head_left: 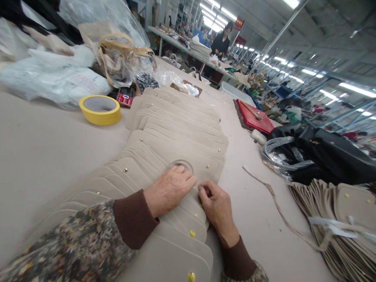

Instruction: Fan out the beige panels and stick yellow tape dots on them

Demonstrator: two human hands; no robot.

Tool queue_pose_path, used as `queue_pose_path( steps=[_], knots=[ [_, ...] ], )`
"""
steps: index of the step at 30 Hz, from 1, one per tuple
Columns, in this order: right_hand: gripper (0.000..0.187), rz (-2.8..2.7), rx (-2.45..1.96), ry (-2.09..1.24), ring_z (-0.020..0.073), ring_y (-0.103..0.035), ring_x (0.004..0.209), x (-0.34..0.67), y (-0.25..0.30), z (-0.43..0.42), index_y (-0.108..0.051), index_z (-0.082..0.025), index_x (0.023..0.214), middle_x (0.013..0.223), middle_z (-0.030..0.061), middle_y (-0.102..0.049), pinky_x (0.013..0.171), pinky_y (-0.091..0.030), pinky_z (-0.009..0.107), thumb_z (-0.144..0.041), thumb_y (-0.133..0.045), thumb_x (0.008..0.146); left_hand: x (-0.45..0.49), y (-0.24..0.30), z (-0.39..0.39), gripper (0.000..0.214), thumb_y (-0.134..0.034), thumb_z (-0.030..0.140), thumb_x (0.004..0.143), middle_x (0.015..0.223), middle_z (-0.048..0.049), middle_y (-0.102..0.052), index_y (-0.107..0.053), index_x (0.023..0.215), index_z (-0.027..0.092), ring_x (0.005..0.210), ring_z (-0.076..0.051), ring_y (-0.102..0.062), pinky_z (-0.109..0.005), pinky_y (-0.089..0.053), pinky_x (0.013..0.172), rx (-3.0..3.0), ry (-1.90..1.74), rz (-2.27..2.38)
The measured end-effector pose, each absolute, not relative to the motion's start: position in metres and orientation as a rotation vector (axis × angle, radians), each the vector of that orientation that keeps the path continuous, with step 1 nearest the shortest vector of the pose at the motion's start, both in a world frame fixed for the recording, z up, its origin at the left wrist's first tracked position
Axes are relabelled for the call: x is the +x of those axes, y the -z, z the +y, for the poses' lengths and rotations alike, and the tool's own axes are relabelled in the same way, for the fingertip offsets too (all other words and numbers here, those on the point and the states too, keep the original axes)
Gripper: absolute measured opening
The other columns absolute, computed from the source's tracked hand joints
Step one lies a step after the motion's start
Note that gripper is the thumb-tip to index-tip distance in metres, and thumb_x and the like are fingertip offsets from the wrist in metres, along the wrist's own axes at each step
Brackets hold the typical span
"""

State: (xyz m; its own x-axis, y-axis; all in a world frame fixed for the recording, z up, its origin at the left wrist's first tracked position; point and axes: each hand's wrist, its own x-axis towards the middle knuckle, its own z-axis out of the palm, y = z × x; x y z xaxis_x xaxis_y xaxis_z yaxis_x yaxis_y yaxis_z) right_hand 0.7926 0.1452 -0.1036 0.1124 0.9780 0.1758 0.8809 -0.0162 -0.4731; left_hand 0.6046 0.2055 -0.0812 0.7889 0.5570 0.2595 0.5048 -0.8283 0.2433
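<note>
A long overlapping row of beige flap-shaped panels (pixel 176 141) runs up the table in front of me, with small gold studs near the corners. The nearer panels carry yellow pieces (pixel 192 234) on their studs. Over the middle of the row, my left hand (pixel 170 190) is closed around a small ring-shaped roll (pixel 183 161), possibly clear tape, mostly hidden by the fingers. My right hand (pixel 217 207) is pinched at the right edge of the panels, thumb against curled fingers. What sits between those fingertips is too small to make out.
A yellow tape roll (pixel 100 110) and a red phone (pixel 125 96) lie left of the row. Plastic-wrapped bundles (pixel 55 76) stand behind them. To the right are a red board (pixel 255 116), black bags (pixel 329 152), a strap (pixel 274 199) and tied panels (pixel 343 227). A person (pixel 221 43) stands farther back.
</note>
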Motion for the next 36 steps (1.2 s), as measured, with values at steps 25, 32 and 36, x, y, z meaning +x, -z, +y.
queue_pose_path(
  steps=[25,32,36],
  knots=[
    [0.016,-1.966,-1.329,-0.135,0.0141,-0.061,0.067,0.777,0.084,0.142,-0.062,-0.019,0.084,0.074,0.0029,-0.067,0.066,-0.048,0.025,-0.01,-0.049,0.088,0.602,0.096,0.199,0.03,-0.037,0.018,0.1,0.086,-0.0038,-0.07,-0.037,0.13,0.014,0.073,-0.017,-0.068,-0.026,-0.049,0.059,2.697,-0.886,0.676],
    [0.014,-1.849,-1.446,-0.042,0.0129,-0.059,0.057,0.774,0.089,0.137,-0.064,-0.019,0.077,0.065,0.0015,-0.065,0.058,-0.046,0.024,-0.013,-0.052,0.082,0.604,0.087,0.201,0.017,-0.041,0.016,0.096,0.066,0.0019,-0.057,-0.048,0.081,0.019,0.058,-0.014,-0.057,-0.026,-0.036,0.053,2.691,-0.671,0.746],
    [0.013,-1.466,-1.582,-0.531,0.0126,-0.058,0.05,0.772,0.088,0.14,-0.064,-0.018,0.073,0.057,0.0001,-0.064,0.049,-0.046,0.022,-0.025,-0.057,0.081,0.608,0.084,0.196,0.024,-0.035,0.014,0.096,0.063,0.0017,-0.052,-0.047,0.076,0.019,0.055,-0.014,-0.051,-0.027,-0.033,0.051,2.719,-0.873,0.694]
  ],
)
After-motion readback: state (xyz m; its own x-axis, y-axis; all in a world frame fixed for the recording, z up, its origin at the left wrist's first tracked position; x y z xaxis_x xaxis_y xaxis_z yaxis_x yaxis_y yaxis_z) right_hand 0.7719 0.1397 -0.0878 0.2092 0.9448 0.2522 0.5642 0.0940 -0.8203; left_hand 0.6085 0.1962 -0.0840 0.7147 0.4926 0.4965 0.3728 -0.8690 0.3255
